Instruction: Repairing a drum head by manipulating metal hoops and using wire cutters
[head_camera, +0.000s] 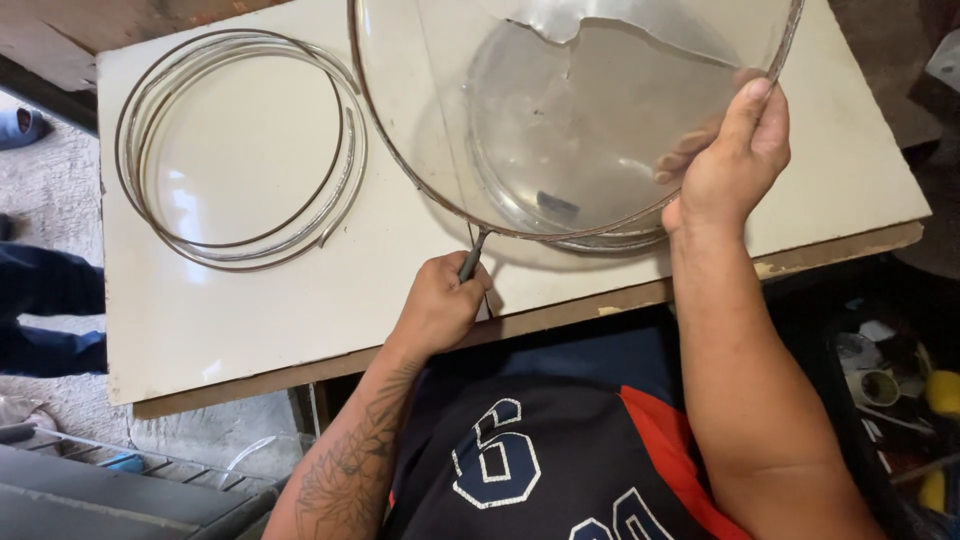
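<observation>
The right hand (730, 165) grips the rim of a broken glass lid (560, 110), thumb up. The left hand (440, 305) is clenched around a thin tool (472, 258) touching the rim.

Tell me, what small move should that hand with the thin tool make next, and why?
Probably slide the thin tool a little further along the metal rim. The left hand has its tip right at the rim's edge, while the right hand steadies the cracked clear dome tilted above the table.

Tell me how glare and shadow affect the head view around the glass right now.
Head view: daylight glare streaks the clear glass lid and the rings; the lid shadows the white board; both hands, left and right, look sharp; the lower right corner is dark.
</observation>
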